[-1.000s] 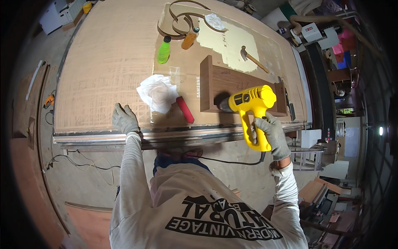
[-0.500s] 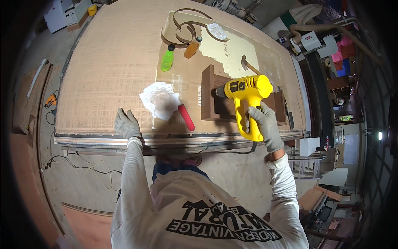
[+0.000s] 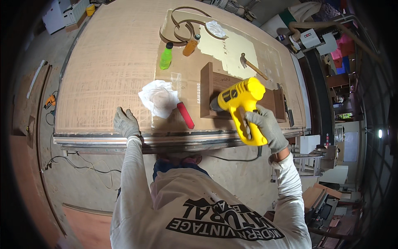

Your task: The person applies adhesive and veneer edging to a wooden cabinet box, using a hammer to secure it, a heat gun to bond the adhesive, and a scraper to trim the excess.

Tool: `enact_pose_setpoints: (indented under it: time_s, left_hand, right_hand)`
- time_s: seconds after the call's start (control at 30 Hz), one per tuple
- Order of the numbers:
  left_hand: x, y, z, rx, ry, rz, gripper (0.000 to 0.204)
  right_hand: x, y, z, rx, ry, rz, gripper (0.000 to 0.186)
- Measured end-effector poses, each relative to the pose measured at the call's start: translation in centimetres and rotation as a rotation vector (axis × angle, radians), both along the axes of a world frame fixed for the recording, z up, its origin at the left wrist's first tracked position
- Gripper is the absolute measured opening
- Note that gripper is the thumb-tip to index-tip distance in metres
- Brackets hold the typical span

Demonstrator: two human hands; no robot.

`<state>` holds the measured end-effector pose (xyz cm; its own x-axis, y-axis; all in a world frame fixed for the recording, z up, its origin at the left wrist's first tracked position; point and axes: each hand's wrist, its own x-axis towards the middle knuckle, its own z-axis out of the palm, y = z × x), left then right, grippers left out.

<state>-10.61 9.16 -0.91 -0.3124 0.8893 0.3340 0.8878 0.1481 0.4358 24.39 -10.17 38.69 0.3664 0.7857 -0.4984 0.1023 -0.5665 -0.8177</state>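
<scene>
A woodworking shop is indicated: on a broad worktop [image 3: 103,62] a hammer [image 3: 256,69] and a wooden box [image 3: 206,89] are laid out, a yellow heat gun [image 3: 241,96] is held, machinery [image 3: 310,38] is seen at far right, and cables [image 3: 99,169] are strewn on the concrete floor [image 3: 78,186] at left.

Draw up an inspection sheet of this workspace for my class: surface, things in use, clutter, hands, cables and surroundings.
Surface: tan table, cream patch on it.
Things in use: yellow heat gun, nozzle over brown wooden box; contact unclear.
Clutter: hammer, green bottle, orange bottle, two white wads, red object, curved brown strips.
Left hand: gloved, open, at the table's near edge.
Right hand: gloved, gripping the heat gun.
Cables: heat gun's black cord; dark cable on floor, left.
Surroundings: brown hose, upper right.
</scene>
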Motion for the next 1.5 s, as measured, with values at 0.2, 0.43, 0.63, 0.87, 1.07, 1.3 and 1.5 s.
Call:
enact_pose_setpoints:
  time_s: [0.2,0.43,0.63,0.87,1.07,1.3,1.5]
  left_hand:
    - [0.1,0.0,-0.6,-0.010,0.027,0.011,0.049]
    - [-0.2,0.2,-0.8,-0.032,-0.017,0.004,0.049]
    - [-0.1,0.0,0.1,-0.032,-0.009,-0.002,0.048]
    - [0.4,-0.1,0.5,-0.021,0.003,-0.015,0.048]
    - [-0.2,0.2,-0.3,0.038,0.024,0.010,0.048]
    - [0.3,0.0,0.0,0.012,0.033,-0.009,0.048]
    - [-0.4,0.0,-0.5,0.020,-0.002,0.003,0.048]
  right_hand:
    - [0.2,-3.3,-0.2,-0.018,-0.125,-0.061,0.032]
    - [0.1,-4.1,-0.4,0.072,0.158,-0.160,0.027]
    - [-0.9,-4.6,-0.5,0.054,-0.015,-0.101,0.030]
    - [-0.2,-5.5,-0.4,0.058,0.143,-0.133,0.025]
    - [-0.2,-3.8,-0.1,0.090,0.088,-0.165,0.026]
    - [0.3,0.8,-2.5,0.237,-0.046,-0.093,0.028]
    - [1.0,1.5,1.1,-0.040,-0.031,-0.016,0.031]
